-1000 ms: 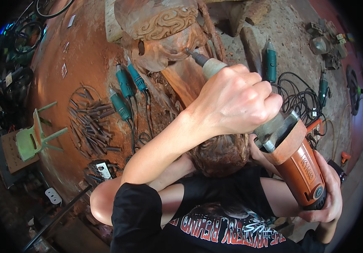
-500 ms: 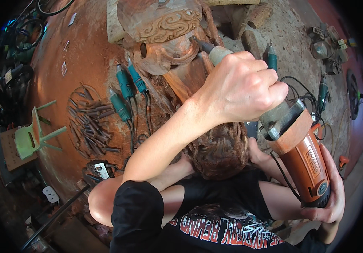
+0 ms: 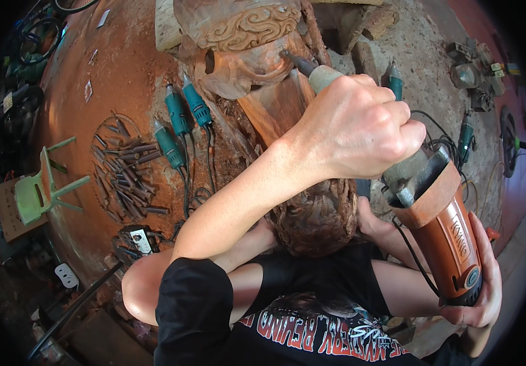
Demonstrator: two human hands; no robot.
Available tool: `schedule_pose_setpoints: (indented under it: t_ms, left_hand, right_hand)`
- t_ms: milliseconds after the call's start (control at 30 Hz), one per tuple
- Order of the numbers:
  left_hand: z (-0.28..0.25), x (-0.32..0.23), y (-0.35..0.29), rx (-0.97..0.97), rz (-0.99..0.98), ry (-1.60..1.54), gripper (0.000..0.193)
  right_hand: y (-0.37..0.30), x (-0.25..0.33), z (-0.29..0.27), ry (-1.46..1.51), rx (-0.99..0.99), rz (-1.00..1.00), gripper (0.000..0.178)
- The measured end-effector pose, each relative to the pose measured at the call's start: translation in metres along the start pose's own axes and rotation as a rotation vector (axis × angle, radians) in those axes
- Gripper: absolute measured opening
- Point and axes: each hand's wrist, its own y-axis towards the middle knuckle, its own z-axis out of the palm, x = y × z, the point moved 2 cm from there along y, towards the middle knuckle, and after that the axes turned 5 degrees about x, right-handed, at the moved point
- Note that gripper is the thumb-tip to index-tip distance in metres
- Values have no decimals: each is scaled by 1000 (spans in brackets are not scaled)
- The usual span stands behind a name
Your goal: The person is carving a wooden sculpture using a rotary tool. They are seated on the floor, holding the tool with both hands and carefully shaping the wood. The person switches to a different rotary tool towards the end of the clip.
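The left hand (image 3: pixel 360 125) is wrapped tight round the grey neck of an orange power carver (image 3: pixel 440 226), while the right hand (image 3: pixel 479 293) cups the tool's rear end from below, fingers curled about the casing. The dark cutting tip (image 3: pixel 293 61) sits against the wooden carving (image 3: pixel 257 55), just below its band of raised scrollwork, and the lower part of the wood rests between the person's knees. To my eye this is the detailing stage, shaping the hollow under that scroll; the next pass would call for a steady two-handed hold and a light touch, lest the tip skid into the finished relief. Out on the reddish, dust-covered floor (image 3: pixel 116 79) lie three teal rotary tools (image 3: pixel 180 116) side by side with their cords trailing, and two more teal ones (image 3: pixel 465 137) on the right. Beside the three is one loose heap of dark chisels (image 3: pixel 125 174), too many to count, and one pale green stool (image 3: pixel 40 189) stands at the left edge.
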Motion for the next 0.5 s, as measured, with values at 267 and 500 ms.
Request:
schedule_pose_setpoints:
  t_ms: [267, 500]
  left_hand:
    - [1, -4, -2, -15, 17, 1, 14]
    - [-4, -8, -6, 7, 14, 14, 12]
  right_hand:
    - [-6, -1, 4, 32, -33, 41, 133]
    - [-6, 0, 5, 9, -19, 72, 132]
